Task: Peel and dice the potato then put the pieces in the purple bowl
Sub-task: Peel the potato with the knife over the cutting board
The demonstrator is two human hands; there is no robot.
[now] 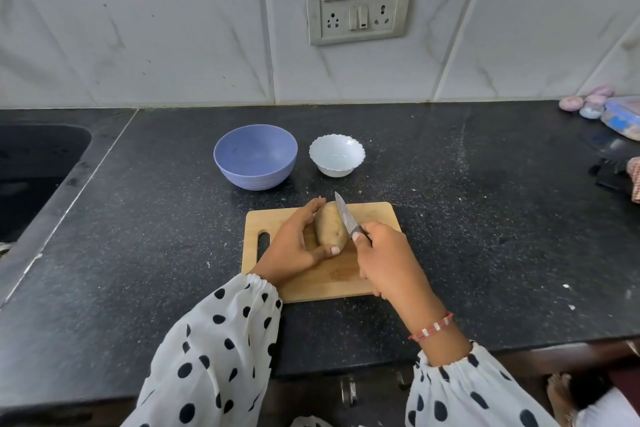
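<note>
Sleeves (221,350), white with black dots, at the near edge of the worktop (485,218). Right hand (388,260) gripping knife (348,218) by the handle, fingers curled round it; blade angled over the right side of the potato (329,227). Left hand (294,246) cupping the potato, thumb at its near end, fingers round its far left side. Potato unpeeled, whole, lying on the board (367,211), toward its far edge. Board near the worktop's front edge, about centre. Beyond the board: purple bowl (255,158) at left, white bowl (337,155) just beside it at right, apart. Sink (34,166) at the left edge.
</note>
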